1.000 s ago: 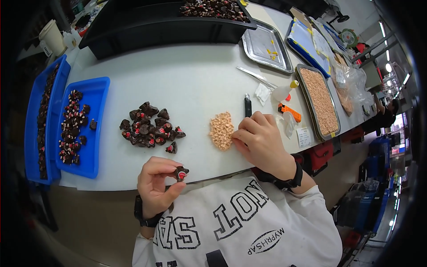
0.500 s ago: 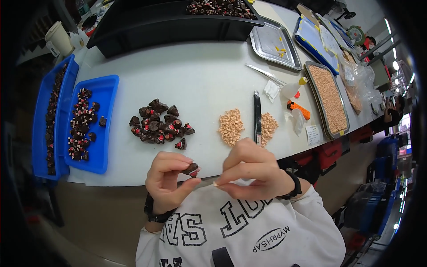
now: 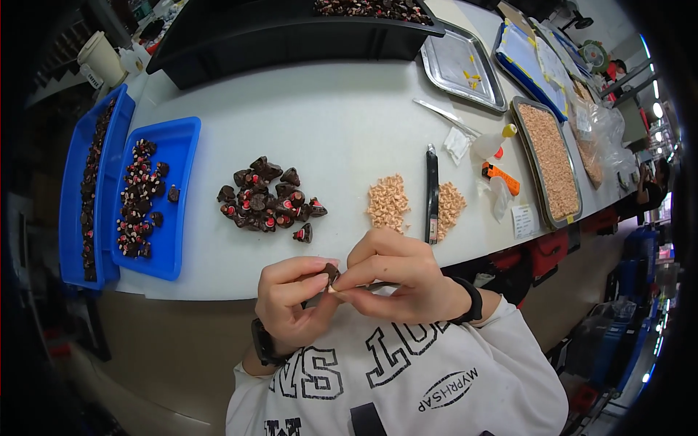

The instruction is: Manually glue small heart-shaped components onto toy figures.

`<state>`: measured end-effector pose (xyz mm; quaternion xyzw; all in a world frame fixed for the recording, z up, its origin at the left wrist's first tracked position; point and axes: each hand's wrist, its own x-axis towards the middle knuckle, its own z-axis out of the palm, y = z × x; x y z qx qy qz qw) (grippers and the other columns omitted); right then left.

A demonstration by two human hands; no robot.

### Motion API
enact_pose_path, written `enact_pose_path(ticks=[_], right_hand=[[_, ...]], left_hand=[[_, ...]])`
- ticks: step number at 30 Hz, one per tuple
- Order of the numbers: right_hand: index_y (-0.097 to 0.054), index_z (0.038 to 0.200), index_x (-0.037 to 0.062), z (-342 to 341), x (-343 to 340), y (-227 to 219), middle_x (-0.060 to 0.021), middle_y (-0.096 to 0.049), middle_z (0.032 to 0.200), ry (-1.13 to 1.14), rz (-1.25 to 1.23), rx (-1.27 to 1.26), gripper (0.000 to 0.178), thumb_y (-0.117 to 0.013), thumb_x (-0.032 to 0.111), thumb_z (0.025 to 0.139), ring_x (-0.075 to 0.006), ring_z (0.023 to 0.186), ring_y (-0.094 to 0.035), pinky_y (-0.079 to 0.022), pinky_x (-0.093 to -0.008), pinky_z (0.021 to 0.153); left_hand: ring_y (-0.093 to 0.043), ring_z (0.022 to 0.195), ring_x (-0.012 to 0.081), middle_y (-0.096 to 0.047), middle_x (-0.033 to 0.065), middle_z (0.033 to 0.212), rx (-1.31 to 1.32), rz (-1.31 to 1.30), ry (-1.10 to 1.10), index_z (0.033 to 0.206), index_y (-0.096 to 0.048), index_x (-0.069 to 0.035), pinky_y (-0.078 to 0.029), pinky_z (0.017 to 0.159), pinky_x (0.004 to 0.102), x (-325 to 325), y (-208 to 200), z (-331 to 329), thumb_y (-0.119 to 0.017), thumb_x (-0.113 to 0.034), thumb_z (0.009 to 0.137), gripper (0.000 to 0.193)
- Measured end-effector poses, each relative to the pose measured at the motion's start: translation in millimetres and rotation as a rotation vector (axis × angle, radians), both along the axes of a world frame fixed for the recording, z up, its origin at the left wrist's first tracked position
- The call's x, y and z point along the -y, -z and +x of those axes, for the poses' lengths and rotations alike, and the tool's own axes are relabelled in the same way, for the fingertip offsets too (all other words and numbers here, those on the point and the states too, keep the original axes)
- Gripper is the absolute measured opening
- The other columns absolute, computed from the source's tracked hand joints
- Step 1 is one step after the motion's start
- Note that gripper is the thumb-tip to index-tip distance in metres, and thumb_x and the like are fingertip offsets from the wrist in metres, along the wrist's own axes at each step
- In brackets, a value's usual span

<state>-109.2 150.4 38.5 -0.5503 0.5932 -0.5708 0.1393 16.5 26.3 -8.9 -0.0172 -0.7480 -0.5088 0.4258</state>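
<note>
My left hand (image 3: 292, 301) pinches a small dark brown moulded piece (image 3: 331, 273) between thumb and fingers, in front of my body at the table's near edge. My right hand (image 3: 398, 280) meets it from the other side, its fingertips pinching a tiny pale piece (image 3: 332, 289) against the brown one. The fingers partly hide where the two touch. Beyond my left hand lies a heap of similar brown pieces (image 3: 265, 196) with red and pink parts. Past my right hand are a pile of tiny pale pieces (image 3: 388, 202) and a smaller pale pile (image 3: 451, 206), parted by a black-handled bar-shaped tool (image 3: 432, 192).
Two blue trays (image 3: 190, 156) with brown pieces stand at the left. A large black bin (image 3: 291, 54) spans the back. On the right are a metal tray (image 3: 443, 73), a squeeze bottle (image 3: 486, 147), an orange tool (image 3: 502, 178) and a tray of pale pieces (image 3: 547, 160).
My hands have come together. The pale piece in my right fingertips, apart from the brown piece before, is now at it. The whole view has shifted slightly.
</note>
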Motion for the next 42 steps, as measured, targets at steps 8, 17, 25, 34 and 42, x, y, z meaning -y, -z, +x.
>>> enact_pose_path(ticks=[8, 17, 25, 34, 42], right_hand=[[-0.069, 0.089, 0.0019, -1.7, -5.3, 1.5, -0.0057, -0.058, 0.081, -0.06, 0.088, 0.175, 0.017, -0.071, -0.003, 0.072, -0.0132, 0.068, -0.056, -0.045, -0.0231, 0.056], [-0.069, 0.083, 0.002, 3.4, -6.3, 2.8, -0.0061, -0.059, 0.078, -0.026, 0.049, 0.129, 0.011, -0.071, -0.001, 0.073, -0.014, 0.066, -0.056, -0.043, -0.0241, 0.053], [-0.068, 0.08, 0.0028, 0.7, -11.9, 4.6, -0.0046, -0.059, 0.074, 0.01, 0.05, 0.096, 0.01, -0.072, 0.001, 0.072, -0.0149, 0.064, -0.055, -0.042, -0.0261, 0.054], [-0.066, 0.081, 0.0018, -57.5, -102.4, -14.5, -0.0079, -0.062, 0.076, 0.643, 0.273, -0.399, 0.011, -0.071, 0.0, 0.07, -0.0189, 0.064, -0.058, -0.046, -0.0276, 0.059], [-0.065, 0.078, 0.005, -51.3, -104.6, 23.9, -0.0063, -0.058, 0.071, 0.723, 0.469, -0.369, 0.009, -0.07, 0.005, 0.07, -0.0209, 0.06, -0.058, -0.045, -0.0295, 0.052]], left_hand=[[-0.066, 0.087, 0.0281, -0.054, 0.0146, 0.106, 0.01, -0.268, -0.071, 0.101, -0.051, -0.003, -0.057, 0.07, 0.0302, 0.0, -2.0, 2.3, -0.075, 0.006, 0.071, 0.039], [-0.064, 0.086, 0.0321, -0.05, 0.016, 0.106, -0.079, -0.356, -0.062, 0.1, -0.048, 0.0, -0.058, 0.068, 0.0336, 0.1, 4.3, 0.8, -0.072, 0.007, 0.073, 0.037], [-0.065, 0.084, 0.031, -0.05, 0.0164, 0.108, -0.073, -0.357, -0.056, 0.101, -0.048, 0.0, -0.059, 0.068, 0.033, -5.6, 6.9, -4.0, -0.073, 0.008, 0.071, 0.04], [-0.066, 0.082, 0.0242, -0.053, 0.0175, 0.107, 0.027, -0.298, -0.007, 0.105, -0.054, -0.003, -0.058, 0.064, 0.0286, -4.5, 1.2, -3.8, -0.076, 0.009, 0.067, 0.046], [-0.064, 0.076, 0.02, -0.061, 0.0154, 0.095, 0.075, -0.202, -0.033, 0.101, -0.057, 0.0, -0.056, 0.061, 0.0244, -5.5, 6.3, -4.9, -0.079, 0.004, 0.065, 0.042]])
